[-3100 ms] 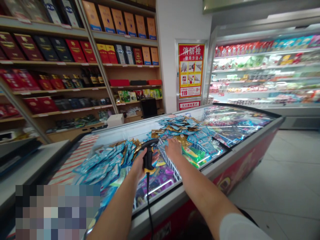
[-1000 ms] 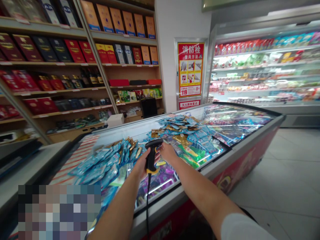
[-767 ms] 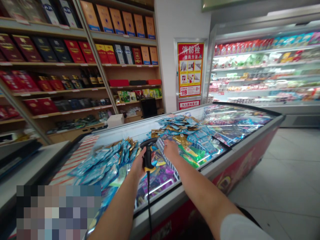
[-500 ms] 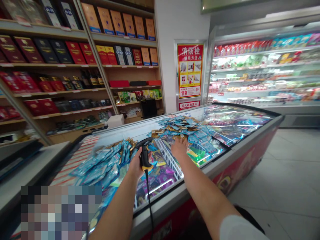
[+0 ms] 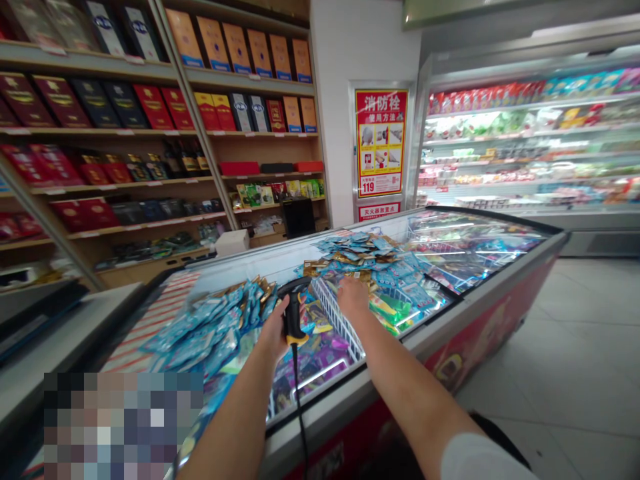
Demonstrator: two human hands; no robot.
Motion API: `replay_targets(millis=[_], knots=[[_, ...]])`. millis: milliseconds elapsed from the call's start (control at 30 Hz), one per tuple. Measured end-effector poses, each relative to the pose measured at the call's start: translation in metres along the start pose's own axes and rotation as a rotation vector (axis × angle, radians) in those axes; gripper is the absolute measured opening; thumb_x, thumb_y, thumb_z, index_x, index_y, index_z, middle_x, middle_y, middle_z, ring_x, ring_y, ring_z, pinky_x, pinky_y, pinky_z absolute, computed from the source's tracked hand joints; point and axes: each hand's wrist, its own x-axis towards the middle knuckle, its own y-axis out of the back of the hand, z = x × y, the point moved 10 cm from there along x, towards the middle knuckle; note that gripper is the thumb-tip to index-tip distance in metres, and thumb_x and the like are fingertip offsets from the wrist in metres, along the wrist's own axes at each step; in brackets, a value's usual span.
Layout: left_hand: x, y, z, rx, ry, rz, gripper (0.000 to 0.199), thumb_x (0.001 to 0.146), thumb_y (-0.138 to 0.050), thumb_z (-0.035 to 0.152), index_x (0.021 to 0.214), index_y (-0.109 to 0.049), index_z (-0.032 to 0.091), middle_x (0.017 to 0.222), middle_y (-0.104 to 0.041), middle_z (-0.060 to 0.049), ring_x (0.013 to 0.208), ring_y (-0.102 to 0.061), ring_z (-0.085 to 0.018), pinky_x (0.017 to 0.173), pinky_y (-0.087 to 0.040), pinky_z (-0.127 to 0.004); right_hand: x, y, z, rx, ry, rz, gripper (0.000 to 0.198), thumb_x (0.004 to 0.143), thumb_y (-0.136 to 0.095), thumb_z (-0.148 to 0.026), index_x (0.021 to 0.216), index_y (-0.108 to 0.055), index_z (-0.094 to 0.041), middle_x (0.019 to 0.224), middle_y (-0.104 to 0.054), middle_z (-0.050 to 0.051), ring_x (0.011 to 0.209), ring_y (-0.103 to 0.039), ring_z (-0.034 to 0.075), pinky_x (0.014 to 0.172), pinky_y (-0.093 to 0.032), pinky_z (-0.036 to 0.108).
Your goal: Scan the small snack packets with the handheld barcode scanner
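Observation:
My left hand (image 5: 274,333) is closed around the grip of a black and yellow barcode scanner (image 5: 295,320), held over the chest freezer's glass top with its cord hanging down. To the right of it, my right hand (image 5: 353,298) has its fingers curled on the near edge of a gold-brown packet (image 5: 363,275); a small white patch shows on the packet's top. Behind that hand lies a heap of blue and brown packets (image 5: 357,248). A second pile of blue packets (image 5: 210,333) spreads to the left of the scanner.
The chest freezer (image 5: 420,347) has wire baskets (image 5: 340,317) and colourful bagged goods under its glass. A counter (image 5: 75,340) stands at the left. Shelves of boxes (image 5: 240,47) line the back wall, and a lit refrigerated display (image 5: 520,147) is at the far right.
My right hand has shifted slightly left, and the gold-brown packet has moved left with it. The scanner in my left hand has moved a little to the right.

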Motion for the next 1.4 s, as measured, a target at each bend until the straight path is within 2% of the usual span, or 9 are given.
replay_targets(millis=[67, 133, 333, 500, 600, 733, 833, 967, 1400], knots=[[0.002, 0.005, -0.001, -0.002, 0.014, 0.036, 0.019, 0.087, -0.054, 0.029, 0.09, -0.065, 0.013, 0.078, -0.071, -0.008, 0.074, -0.069, -0.016, 0.064, -0.056, -0.023, 0.002, 0.009, 0.018, 0.002, -0.1, 0.105, 0.04, 0.086, -0.042, -0.023, 0.121, -0.058, -0.013, 0.134, -0.05, 0.017, 0.132, -0.032, 0.029, 0.106, -0.022, 0.044], [0.004, 0.008, -0.002, -0.014, 0.024, 0.054, 0.019, 0.086, -0.055, 0.03, 0.09, -0.064, 0.014, 0.075, -0.07, -0.007, 0.073, -0.069, -0.017, 0.061, -0.056, -0.023, 0.002, 0.007, 0.037, -0.009, -0.224, 0.099, 0.047, 0.086, -0.043, -0.028, 0.128, -0.051, -0.009, 0.138, -0.043, 0.02, 0.135, -0.024, 0.033, 0.107, -0.015, 0.049], [0.005, 0.01, 0.001, -0.044, 0.018, 0.058, 0.02, 0.086, -0.054, 0.032, 0.09, -0.063, 0.014, 0.073, -0.07, -0.006, 0.073, -0.07, -0.017, 0.062, -0.057, -0.024, 0.003, -0.009, 0.043, -0.037, -0.255, 0.007, 0.049, 0.087, -0.043, -0.028, 0.132, -0.047, -0.01, 0.139, -0.04, 0.022, 0.134, -0.025, 0.034, 0.106, -0.009, 0.05], [0.002, 0.008, 0.004, -0.046, 0.006, 0.023, 0.021, 0.088, -0.051, 0.03, 0.094, -0.063, 0.013, 0.082, -0.071, -0.008, 0.078, -0.069, -0.017, 0.067, -0.057, -0.025, 0.004, -0.012, 0.024, 0.039, -0.095, 0.025, 0.039, 0.082, -0.046, -0.017, 0.12, -0.058, -0.014, 0.128, -0.051, 0.017, 0.125, -0.039, 0.029, 0.105, -0.021, 0.043], [-0.001, 0.001, 0.004, -0.036, 0.005, -0.038, 0.023, 0.088, -0.051, 0.03, 0.096, -0.063, 0.012, 0.087, -0.071, -0.011, 0.079, -0.069, -0.019, 0.066, -0.058, -0.027, 0.006, -0.013, 0.016, 0.159, -0.015, 0.044, 0.04, 0.079, -0.048, -0.01, 0.116, -0.061, -0.018, 0.134, -0.047, 0.012, 0.126, -0.04, 0.024, 0.104, -0.028, 0.035], [-0.006, -0.006, 0.002, 0.001, 0.031, -0.063, 0.021, 0.085, -0.056, 0.029, 0.094, -0.063, 0.011, 0.083, -0.07, -0.011, 0.073, -0.069, -0.018, 0.059, -0.057, -0.023, 0.01, -0.013, 0.028, 0.286, -0.122, 0.1, 0.046, 0.07, -0.058, -0.011, 0.115, -0.061, -0.017, 0.141, -0.038, 0.013, 0.128, -0.039, 0.026, 0.102, -0.033, 0.033], [-0.01, -0.008, -0.002, 0.055, 0.05, -0.048, 0.019, 0.084, -0.058, 0.029, 0.09, -0.063, 0.011, 0.077, -0.069, -0.01, 0.066, -0.068, -0.016, 0.055, -0.056, -0.021, 0.013, -0.02, 0.036, 0.395, -0.191, 0.083, 0.053, 0.069, -0.058, -0.013, 0.121, -0.054, -0.015, 0.128, -0.053, 0.013, 0.116, -0.051, 0.024, 0.096, -0.039, 0.033], [-0.012, -0.01, -0.002, 0.126, 0.035, -0.026, 0.017, 0.08, -0.064, 0.029, 0.082, -0.063, 0.012, 0.068, -0.067, -0.007, 0.056, -0.064, -0.013, 0.053, -0.055, -0.02, 0.015, -0.027, 0.031, 0.567, -0.145, 0.057, 0.057, 0.071, -0.057, -0.014, 0.127, -0.047, -0.018, 0.113, -0.064, 0.007, 0.1, -0.06, 0.02, 0.085, -0.045, 0.029], [-0.013, -0.011, 0.004, 0.15, -0.009, -0.035, 0.017, 0.08, -0.062, 0.028, 0.08, -0.063, 0.011, 0.066, -0.065, -0.007, 0.054, -0.062, -0.011, 0.052, -0.052, -0.019, 0.006, -0.014, 0.014, 0.629, -0.068, 0.038, 0.052, 0.077, -0.056, -0.019, 0.128, -0.049, -0.022, 0.114, -0.064, 0.005, 0.1, -0.06, 0.02, 0.086, -0.045, 0.029]])
